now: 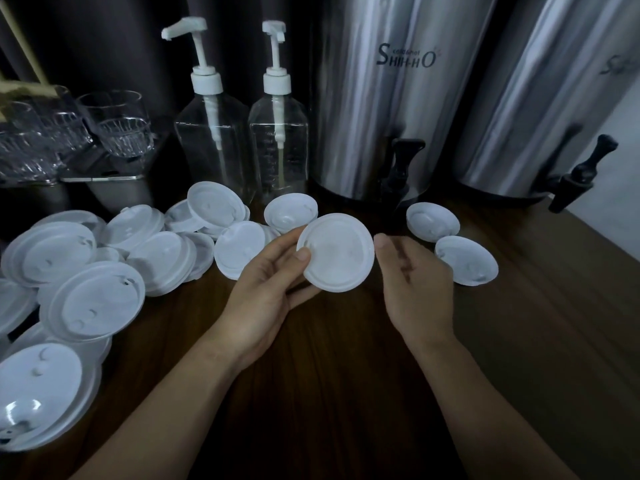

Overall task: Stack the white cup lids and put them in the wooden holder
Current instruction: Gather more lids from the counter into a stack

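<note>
1 white lid was pinched at its left rim between thumb and fingers of the left hand, face tilted up. Just right of it, apart, the right hand hung loosely spread, holding nothing. 2 loose lids lay on the desk just beyond that hand, so it seemed the nearer one; the heap lay left. No wooden holder showed.

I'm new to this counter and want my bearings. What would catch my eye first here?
At centre, the left hand pinches a white cup lid, with the right hand open beside it. A heap of loose lids sprawls over the left of the wooden counter, and a tall steel dispenser stands behind.
</note>
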`<act>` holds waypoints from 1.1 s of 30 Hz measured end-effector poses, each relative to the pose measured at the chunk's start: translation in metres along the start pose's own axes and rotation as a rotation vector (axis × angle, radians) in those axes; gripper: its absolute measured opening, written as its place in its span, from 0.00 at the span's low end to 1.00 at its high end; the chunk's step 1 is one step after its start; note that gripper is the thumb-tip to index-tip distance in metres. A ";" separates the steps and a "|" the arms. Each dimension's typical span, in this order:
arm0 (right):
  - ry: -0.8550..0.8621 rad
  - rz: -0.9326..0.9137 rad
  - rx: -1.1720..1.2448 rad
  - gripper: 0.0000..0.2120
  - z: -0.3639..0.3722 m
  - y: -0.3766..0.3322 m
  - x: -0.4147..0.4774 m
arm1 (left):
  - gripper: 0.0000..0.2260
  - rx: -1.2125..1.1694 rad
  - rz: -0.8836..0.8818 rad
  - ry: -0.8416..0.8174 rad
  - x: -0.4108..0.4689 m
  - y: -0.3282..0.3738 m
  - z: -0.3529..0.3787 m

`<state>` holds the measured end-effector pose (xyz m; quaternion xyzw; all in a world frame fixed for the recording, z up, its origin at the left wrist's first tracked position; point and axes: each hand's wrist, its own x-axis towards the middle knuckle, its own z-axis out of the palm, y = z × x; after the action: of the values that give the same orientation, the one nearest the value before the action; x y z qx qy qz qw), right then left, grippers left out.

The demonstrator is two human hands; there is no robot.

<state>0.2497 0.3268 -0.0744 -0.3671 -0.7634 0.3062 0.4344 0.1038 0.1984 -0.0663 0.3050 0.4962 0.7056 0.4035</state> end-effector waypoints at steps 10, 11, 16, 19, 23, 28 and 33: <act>0.150 0.054 -0.669 0.20 -0.023 0.035 0.003 | 0.22 0.038 0.005 -0.009 0.000 -0.002 -0.001; 0.152 0.085 -0.674 0.21 -0.024 0.036 0.004 | 0.22 0.040 0.005 -0.010 0.000 -0.002 -0.001; 0.086 0.140 -0.656 0.14 -0.029 0.034 0.003 | 0.23 0.038 -0.001 -0.012 -0.001 -0.002 -0.003; 0.079 0.038 -0.536 0.07 -0.024 0.034 0.002 | 0.23 0.042 0.001 -0.010 0.000 -0.002 -0.004; 0.109 -0.141 -0.345 0.04 -0.015 0.027 0.002 | 0.24 0.053 0.008 -0.012 0.000 -0.003 -0.004; 0.105 -0.272 -0.172 0.04 -0.003 0.010 -0.004 | 0.25 0.062 0.008 0.005 -0.001 -0.002 -0.004; 0.164 -0.336 -0.069 0.07 -0.003 0.002 -0.005 | 0.25 0.077 0.009 0.035 0.000 -0.002 -0.004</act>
<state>0.2548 0.3242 -0.0771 -0.2729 -0.7860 0.1719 0.5274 0.1014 0.1969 -0.0698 0.3100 0.5289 0.6930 0.3793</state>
